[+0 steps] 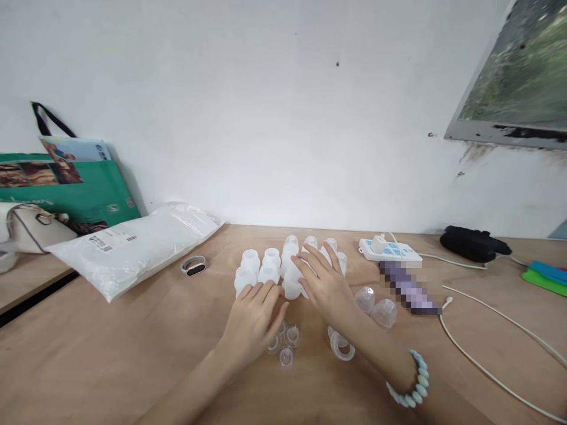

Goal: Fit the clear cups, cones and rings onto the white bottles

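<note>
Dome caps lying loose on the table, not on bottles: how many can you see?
2. One dome cap lies just right of the right hand, by its wrist; the second sits against it, farther right and nearer. That hand may hide others.

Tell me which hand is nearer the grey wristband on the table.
Left. The left hand rests at the near edge of the bottles, just right of the wristband and apart from it. The right hand lies on the bottles, farther right.

Clustered translucent white bottles, upright
</note>
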The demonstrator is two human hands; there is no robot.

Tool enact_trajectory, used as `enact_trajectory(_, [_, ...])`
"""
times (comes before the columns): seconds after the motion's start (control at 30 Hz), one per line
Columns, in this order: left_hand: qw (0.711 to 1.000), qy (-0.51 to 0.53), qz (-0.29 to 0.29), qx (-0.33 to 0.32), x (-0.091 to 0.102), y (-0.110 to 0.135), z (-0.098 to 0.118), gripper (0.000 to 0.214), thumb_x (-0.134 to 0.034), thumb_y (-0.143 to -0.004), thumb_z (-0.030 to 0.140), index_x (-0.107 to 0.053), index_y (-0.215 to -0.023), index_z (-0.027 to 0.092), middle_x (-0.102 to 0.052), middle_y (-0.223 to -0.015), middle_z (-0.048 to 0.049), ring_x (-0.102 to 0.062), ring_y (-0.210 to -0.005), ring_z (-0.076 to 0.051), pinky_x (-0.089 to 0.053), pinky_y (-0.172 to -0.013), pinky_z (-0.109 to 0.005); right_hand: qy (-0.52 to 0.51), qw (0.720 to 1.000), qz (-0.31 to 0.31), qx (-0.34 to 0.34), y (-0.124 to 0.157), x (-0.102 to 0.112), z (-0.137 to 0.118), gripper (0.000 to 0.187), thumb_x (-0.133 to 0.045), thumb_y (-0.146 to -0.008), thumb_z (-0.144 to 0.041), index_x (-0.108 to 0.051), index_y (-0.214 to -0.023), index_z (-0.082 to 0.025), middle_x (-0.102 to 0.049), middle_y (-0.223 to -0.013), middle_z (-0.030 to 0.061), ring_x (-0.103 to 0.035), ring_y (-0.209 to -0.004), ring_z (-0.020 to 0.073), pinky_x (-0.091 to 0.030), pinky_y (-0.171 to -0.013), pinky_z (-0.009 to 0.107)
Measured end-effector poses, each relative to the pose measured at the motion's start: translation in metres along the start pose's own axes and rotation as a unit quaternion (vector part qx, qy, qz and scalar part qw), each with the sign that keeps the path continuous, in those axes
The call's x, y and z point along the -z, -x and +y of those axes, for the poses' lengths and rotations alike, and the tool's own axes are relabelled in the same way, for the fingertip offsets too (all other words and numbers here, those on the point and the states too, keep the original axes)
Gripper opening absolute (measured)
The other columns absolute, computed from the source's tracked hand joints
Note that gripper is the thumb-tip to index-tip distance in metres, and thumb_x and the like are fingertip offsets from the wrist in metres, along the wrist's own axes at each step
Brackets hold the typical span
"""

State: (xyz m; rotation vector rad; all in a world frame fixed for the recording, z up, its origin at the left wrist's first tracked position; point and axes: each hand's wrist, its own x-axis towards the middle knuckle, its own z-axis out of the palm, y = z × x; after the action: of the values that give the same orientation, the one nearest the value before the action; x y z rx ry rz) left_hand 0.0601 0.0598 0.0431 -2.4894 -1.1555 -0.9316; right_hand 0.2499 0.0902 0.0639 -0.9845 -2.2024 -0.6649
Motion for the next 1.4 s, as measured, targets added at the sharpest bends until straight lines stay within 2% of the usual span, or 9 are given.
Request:
enact_trajectory(0.1, [0.999,0.002,0.047,-0.010,-0.001,0.001,0.002,0.012,-0.043,-0.096,0.019,-0.052,-0.103,0.017,-0.065,-0.096,-0.0083,-0.058,-0.079,-0.024,-0.041,-0.070,-0.033,-0.048,0.999,0.017,0.013,0.008,0.014,-0.003,0.026,-0.046,-0.097,-0.009,-0.061,-0.118,-0.012,-0.070,-0.105,0.0105,-0.065,-0.107,0.0239,-0.031,-0.114,0.051])
enact_trajectory(0.23, [0.997,0.008,0.079,-0.022,-0.005,0.002,0.004,0.032,-0.050,-0.098,0.029,-0.046,-0.125,0.013,-0.064,-0.115,-0.0147,-0.059,-0.097,-0.028,-0.046,-0.081,-0.038,-0.104,0.992,0.065,0.005,0.020,0.040,-0.008,0.020,-0.051,-0.097,-0.012,-0.060,-0.116,-0.014,-0.068,-0.101,0.0090,-0.066,-0.096,0.0203,-0.032,-0.112,0.050])
enact_trajectory(0.4, [0.995,0.010,0.075,-0.058,-0.004,0.004,0.008,0.043,-0.050,-0.096,0.026,-0.041,-0.134,0.010,-0.066,-0.119,-0.0165,-0.060,-0.106,-0.031,-0.043,-0.088,-0.043,-0.222,0.962,0.108,-0.118,0.036,0.061,-0.016,0.020,-0.062,-0.093,-0.025,-0.058,-0.112,-0.021,-0.064,-0.101,0.0066,-0.062,-0.096,0.0222,-0.048,-0.089,0.038])
enact_trajectory(0.53, [0.994,-0.012,0.074,-0.073,-0.003,0.006,0.011,0.037,-0.044,-0.089,0.012,-0.048,-0.126,0.011,-0.071,-0.106,-0.0137,-0.066,-0.091,-0.027,-0.046,-0.082,-0.039,-0.315,0.924,0.029,-0.215,0.046,0.058,-0.023,0.014,-0.059,-0.090,-0.027,-0.056,-0.103,-0.022,-0.064,-0.088,0.0023,-0.061,-0.078,0.0189,-0.049,-0.068,0.029])
enact_trajectory(0.67, [0.996,-0.015,0.046,-0.082,-0.003,0.010,0.017,0.035,-0.046,-0.081,0.011,-0.052,-0.116,0.014,-0.073,-0.096,-0.0116,-0.068,-0.079,-0.027,-0.049,-0.070,-0.037,-0.387,0.867,-0.086,-0.301,0.047,0.053,-0.029,0.013,-0.058,-0.085,-0.034,-0.053,-0.088,-0.021,-0.056,-0.063,-0.0042,-0.050,-0.051,0.0139,-0.037,-0.047,0.024])
enact_trajectory(0.83, [0.983,0.162,-0.076,0.036,0.007,0.008,0.032,0.042,-0.049,-0.064,0.011,-0.054,-0.104,0.020,-0.071,-0.084,-0.0020,-0.066,-0.069,-0.022,-0.047,-0.059,-0.029,-0.443,0.832,-0.089,-0.322,0.047,0.055,-0.026,0.024,-0.057,-0.084,-0.045,-0.052,-0.077,-0.022,-0.049,-0.058,-0.0049,-0.043,-0.050,0.0136,-0.032,-0.046,0.025])
enact_trajectory(1.13, [0.908,0.356,-0.170,0.139,0.022,-0.002,0.042,0.024,-0.055,-0.067,0.015,-0.059,-0.090,0.021,-0.067,-0.077,0.0032,-0.061,-0.065,-0.016,-0.044,-0.058,-0.025,-0.483,0.822,-0.013,-0.302,0.053,0.054,-0.020,0.020,-0.057,-0.086,-0.043,-0.057,-0.078,-0.024,-0.054,-0.063,-0.0018,-0.047,-0.054,0.0164,-0.037,-0.047,0.028])
enact_trajectory(1.3, [0.860,0.440,-0.205,0.161,0.022,-0.001,0.041,0.018,-0.061,-0.071,0.023,-0.063,-0.089,0.021,-0.068,-0.082,0.0002,-0.061,-0.073,-0.018,-0.051,-0.062,-0.026,-0.405,0.810,0.148,-0.399,0.053,0.064,0.009,0.027,-0.052,-0.089,-0.051,-0.059,-0.087,-0.024,-0.061,-0.070,0.0012,-0.056,-0.058,0.0185,-0.044,-0.050,0.029])
enact_trajectory(1.4, [0.866,0.433,-0.193,0.161,0.018,0.000,0.037,0.017,-0.062,-0.073,0.023,-0.063,-0.089,0.020,-0.068,-0.083,0.0000,-0.061,-0.073,-0.018,-0.052,-0.062,-0.026,-0.339,0.851,0.140,-0.376,0.053,0.072,0.036,0.022,-0.056,-0.090,-0.044,-0.059,-0.099,-0.024,-0.062,-0.079,0.0010,-0.059,-0.069,0.0190,-0.048,-0.061,0.030])
